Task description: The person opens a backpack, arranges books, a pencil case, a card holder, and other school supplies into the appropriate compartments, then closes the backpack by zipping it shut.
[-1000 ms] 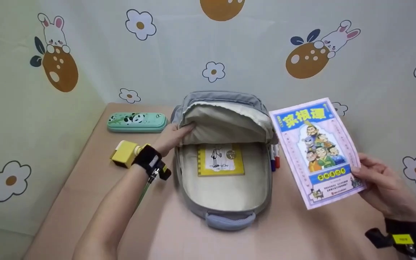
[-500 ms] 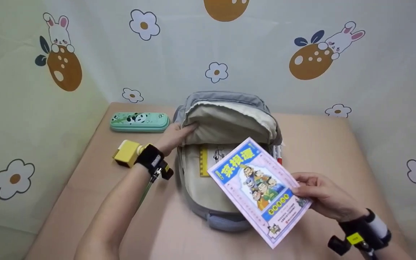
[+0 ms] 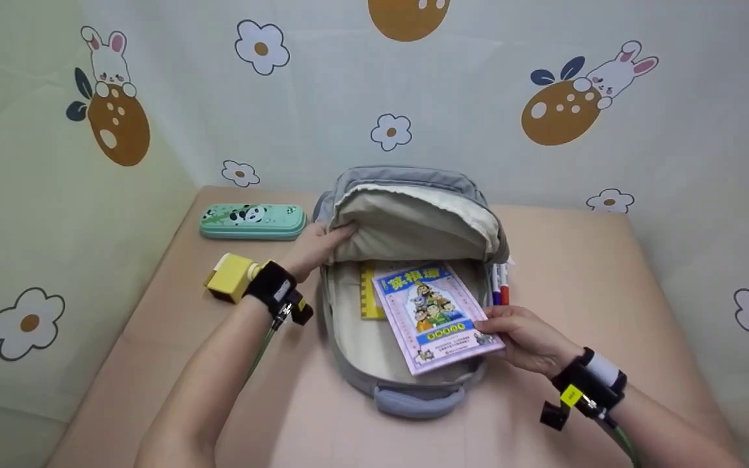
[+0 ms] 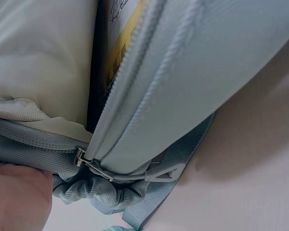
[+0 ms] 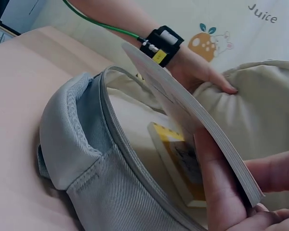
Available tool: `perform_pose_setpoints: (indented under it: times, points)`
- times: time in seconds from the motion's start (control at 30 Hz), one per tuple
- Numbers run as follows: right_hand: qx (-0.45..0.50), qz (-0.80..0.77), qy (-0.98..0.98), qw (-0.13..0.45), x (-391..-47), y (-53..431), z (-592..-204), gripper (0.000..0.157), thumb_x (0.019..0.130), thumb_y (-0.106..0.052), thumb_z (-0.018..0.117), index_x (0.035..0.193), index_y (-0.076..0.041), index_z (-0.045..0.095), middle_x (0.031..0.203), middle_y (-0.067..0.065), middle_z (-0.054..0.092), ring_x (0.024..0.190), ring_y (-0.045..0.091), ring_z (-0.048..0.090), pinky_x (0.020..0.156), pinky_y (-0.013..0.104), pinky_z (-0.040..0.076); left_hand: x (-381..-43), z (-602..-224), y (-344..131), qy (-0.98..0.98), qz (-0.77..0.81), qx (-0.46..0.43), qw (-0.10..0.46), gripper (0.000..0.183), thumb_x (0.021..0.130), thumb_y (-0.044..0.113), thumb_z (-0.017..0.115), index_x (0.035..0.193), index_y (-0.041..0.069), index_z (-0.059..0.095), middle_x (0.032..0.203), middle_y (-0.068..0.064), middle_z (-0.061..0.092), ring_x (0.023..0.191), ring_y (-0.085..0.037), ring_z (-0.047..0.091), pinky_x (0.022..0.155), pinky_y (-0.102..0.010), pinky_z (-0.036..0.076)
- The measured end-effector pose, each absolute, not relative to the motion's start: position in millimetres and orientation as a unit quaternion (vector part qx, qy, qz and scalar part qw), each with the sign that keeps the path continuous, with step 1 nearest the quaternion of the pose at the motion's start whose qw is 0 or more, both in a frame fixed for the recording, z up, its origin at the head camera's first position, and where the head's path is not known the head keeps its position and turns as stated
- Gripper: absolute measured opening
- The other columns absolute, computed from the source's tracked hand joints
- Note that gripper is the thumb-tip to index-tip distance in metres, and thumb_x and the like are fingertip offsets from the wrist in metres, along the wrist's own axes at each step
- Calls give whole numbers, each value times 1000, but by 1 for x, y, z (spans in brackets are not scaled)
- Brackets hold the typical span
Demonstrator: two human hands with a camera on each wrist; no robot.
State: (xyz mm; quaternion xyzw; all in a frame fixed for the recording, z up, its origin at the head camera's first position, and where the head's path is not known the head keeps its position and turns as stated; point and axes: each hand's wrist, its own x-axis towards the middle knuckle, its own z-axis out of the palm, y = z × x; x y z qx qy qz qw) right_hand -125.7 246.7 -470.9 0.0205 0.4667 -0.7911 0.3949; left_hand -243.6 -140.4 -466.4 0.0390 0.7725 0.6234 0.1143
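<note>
A grey backpack (image 3: 419, 403) lies unzipped on the table, its front flap (image 3: 407, 227) folded back. My left hand (image 3: 318, 246) grips the flap's left edge, thumb on the pale lining. With my right hand (image 3: 524, 338) I pinch a pink and blue comic-covered book (image 3: 436, 318) by its lower right edge. The book is tilted over the bag's main opening. Beneath it a yellow-bordered book (image 3: 368, 296) lies inside the bag, partly covered in the head view. From the right wrist view, the pink book's page edges (image 5: 226, 149) show between thumb and fingers.
Left of the bag stand a green panda pencil case (image 3: 253, 221) and a yellow box-shaped object (image 3: 230, 276). Markers (image 3: 500, 286) sit at the bag's right side. A printed curtain (image 3: 465, 84) hangs behind the table (image 3: 582, 279).
My right hand has carried the pink book leftward from beside the backpack to over its opening, turning and tilting it. The left hand keeps hold of the flap.
</note>
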Motion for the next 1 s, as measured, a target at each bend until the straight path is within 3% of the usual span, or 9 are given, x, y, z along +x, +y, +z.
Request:
perform_pose_setpoints:
  times: [0.27, 0.4, 0.57, 1.0]
  points:
    - [83, -782, 513, 344, -146, 208, -475, 50, 104, 3, 47, 146, 18, 24, 124, 25, 64, 113, 32, 68, 100, 39, 50, -244, -467, -141, 769, 627, 48, 116, 53, 94, 49, 70, 119, 2, 69, 116, -12, 70, 107, -25, 63, 95, -37, 49]
    - [114, -779, 528, 317, -156, 191, -478, 49, 104, 2, 47, 146, 19, 27, 120, 25, 66, 109, 32, 70, 97, 39, 52, -244, -466, -140, 771, 625, 49, 116, 52, 94, 48, 70, 121, 3, 69, 117, -11, 70, 108, -25, 63, 96, -38, 48]
    - [138, -772, 553, 283, -166, 174, -484, 43, 102, 5, 49, 140, 20, 35, 110, 25, 69, 99, 31, 73, 91, 40, 55, -243, -465, -140, 778, 618, 47, 108, 44, 96, 45, 69, 110, 4, 71, 109, -9, 72, 101, -22, 63, 88, -33, 49]
    - [143, -754, 595, 239, -183, 155, -491, 44, 100, 6, 49, 141, 17, 36, 112, 26, 67, 92, 30, 74, 84, 40, 59, -241, -466, -141, 781, 613, 43, 109, 41, 95, 49, 69, 91, 8, 69, 94, -4, 69, 89, -19, 59, 78, -30, 47]
